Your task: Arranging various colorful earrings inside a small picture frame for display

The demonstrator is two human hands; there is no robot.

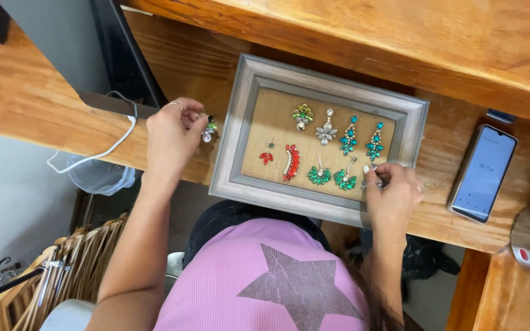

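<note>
A grey wooden picture frame [246, 132] with a tan burlap backing lies flat on a wooden shelf [26, 104]. Several jewelled earrings are pinned to the burlap: a red one [291, 162], two green ones [319, 176], two teal ones [349, 138], a silver one [326, 131] and a green-yellow one [302, 114]. My left hand [172, 136] is just left of the frame, fingers pinched on a green and clear earring [208, 129]. My right hand [391, 195] rests on the frame's lower right corner, fingertips pinching something small and silver at the burlap's edge.
A smartphone [483, 172] with a lit screen lies to the right of the frame. A white cable [108, 147] hangs off the shelf's left edge above a clear plastic tub [99, 176]. A wicker basket [69, 270] stands below left. A higher wooden ledge [400, 37] runs behind.
</note>
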